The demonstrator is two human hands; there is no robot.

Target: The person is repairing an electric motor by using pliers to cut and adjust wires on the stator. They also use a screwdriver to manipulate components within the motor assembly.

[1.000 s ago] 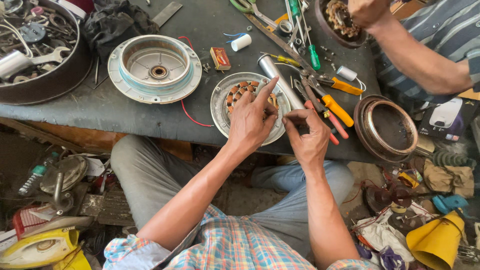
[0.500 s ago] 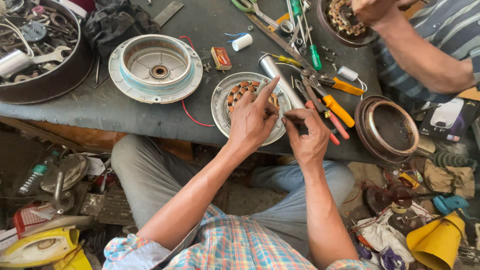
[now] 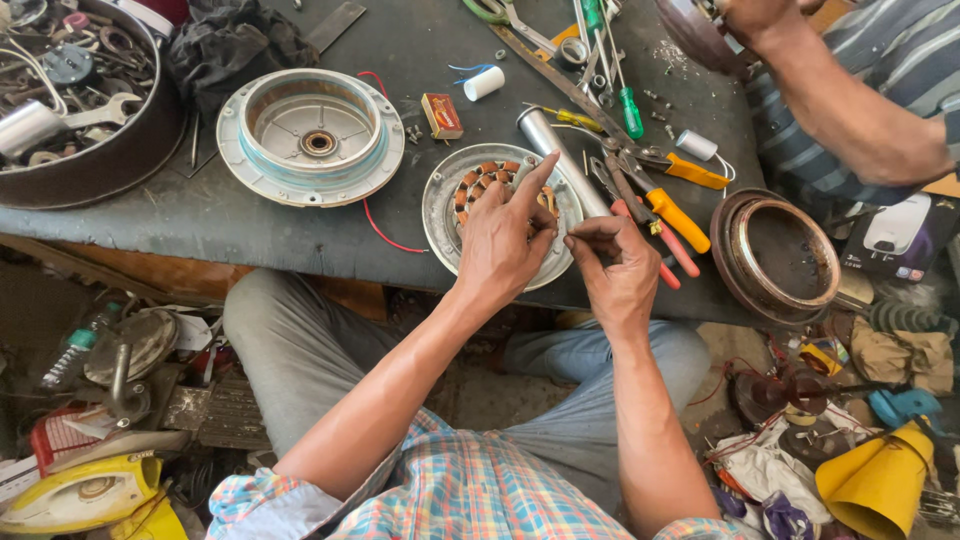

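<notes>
A round aluminium motor housing [image 3: 440,200] lies on the dark bench, with a stator of copper windings [image 3: 478,180] inside it. My left hand [image 3: 505,245] rests over the stator, fingers curled on the windings and the index finger pointing up-right. My right hand [image 3: 622,272] sits just to its right at the housing's edge. Its thumb and fingertips are pinched together, and whatever they pinch is too small to see.
A second round housing [image 3: 310,135] lies to the left, next to a dark bowl of parts [image 3: 100,175]. A metal tube [image 3: 540,135], orange-handled pliers [image 3: 680,215], a green screwdriver [image 3: 627,102] and a brown round cover [image 3: 780,255] crowd the right. Another person's arm [image 3: 850,110] works at the top right.
My right hand's pinched fingers have drawn a little closer to my left hand. My left hand stays on the stator.
</notes>
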